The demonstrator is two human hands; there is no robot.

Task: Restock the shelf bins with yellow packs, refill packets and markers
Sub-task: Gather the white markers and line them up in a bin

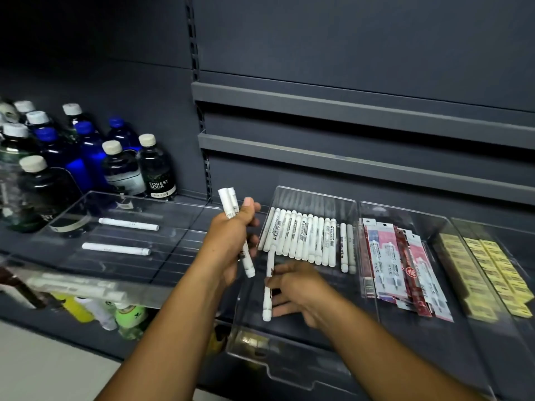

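My left hand (234, 235) grips a small bunch of white markers (230, 204), held upright just left of the clear marker bin (315, 195). My right hand (298, 287) pinches a single white marker (267, 302) low in that bin, in front of a row of several markers (301, 238) lying side by side. To the right, a second clear bin holds red and pink refill packets (399, 267). Yellow packs (489, 273) fill the bin at the far right.
A wide clear tray (179, 204) on the left holds two loose white markers (127, 224). Dark and blue bottles (86, 157) stand behind it. Grey shelf rails (347, 111) run above. More bottles (127, 316) sit on the lower shelf.
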